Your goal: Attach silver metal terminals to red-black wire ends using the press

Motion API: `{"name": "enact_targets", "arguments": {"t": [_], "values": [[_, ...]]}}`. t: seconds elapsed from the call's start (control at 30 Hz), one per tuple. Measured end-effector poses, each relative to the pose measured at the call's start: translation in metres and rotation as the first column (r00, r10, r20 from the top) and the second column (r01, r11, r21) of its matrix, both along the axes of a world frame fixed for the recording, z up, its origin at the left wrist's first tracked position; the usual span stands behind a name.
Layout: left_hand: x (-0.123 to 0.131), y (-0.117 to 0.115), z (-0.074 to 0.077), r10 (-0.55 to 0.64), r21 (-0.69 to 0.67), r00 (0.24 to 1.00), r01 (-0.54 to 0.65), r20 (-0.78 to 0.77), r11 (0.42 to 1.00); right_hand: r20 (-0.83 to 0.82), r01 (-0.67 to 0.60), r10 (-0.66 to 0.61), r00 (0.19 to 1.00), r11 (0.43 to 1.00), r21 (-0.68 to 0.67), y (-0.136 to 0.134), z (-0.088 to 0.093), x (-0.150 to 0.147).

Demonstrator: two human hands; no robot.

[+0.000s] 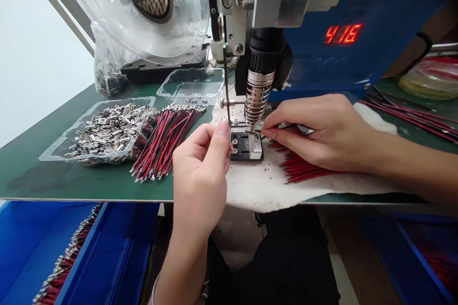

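My right hand (318,126) pinches a thin wire close to the soldering iron (258,90), whose coiled sleeve points down at a small metal fixture (255,147). A dark stretch of the wire shows beside the fingertips. My left hand (202,171) is closed at the left of the fixture, thumb pressed to the fingers; what it holds, if anything, is hidden. Under my right hand lies a bundle of red wires (304,169) on a white cloth (257,195). Left of my left hand are red and black wires with metal ends (166,140).
A clear tray of small metal parts (110,128) stands at left, with another clear tray (193,83) behind. A blue machine (322,66) with a red display rises at the back. Blue bins (121,248) sit below the table edge. More wires (415,112) lie at right.
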State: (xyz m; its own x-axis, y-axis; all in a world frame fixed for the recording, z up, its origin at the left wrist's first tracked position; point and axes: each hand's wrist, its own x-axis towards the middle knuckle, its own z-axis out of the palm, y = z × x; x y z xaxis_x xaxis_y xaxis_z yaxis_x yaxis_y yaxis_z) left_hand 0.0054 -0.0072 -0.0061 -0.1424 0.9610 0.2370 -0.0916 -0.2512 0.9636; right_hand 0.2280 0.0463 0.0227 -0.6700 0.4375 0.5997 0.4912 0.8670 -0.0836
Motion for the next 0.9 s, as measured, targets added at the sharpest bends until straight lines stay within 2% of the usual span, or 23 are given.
{"name": "enact_targets", "arguments": {"t": [0.9], "values": [[-0.0003,0.0012,-0.0004,-0.006,0.010,1.000,0.006,-0.022,1.000,-0.060,-0.002,0.005,0.998,0.999,0.055,-0.0007,-0.0035,-0.0016]]}}
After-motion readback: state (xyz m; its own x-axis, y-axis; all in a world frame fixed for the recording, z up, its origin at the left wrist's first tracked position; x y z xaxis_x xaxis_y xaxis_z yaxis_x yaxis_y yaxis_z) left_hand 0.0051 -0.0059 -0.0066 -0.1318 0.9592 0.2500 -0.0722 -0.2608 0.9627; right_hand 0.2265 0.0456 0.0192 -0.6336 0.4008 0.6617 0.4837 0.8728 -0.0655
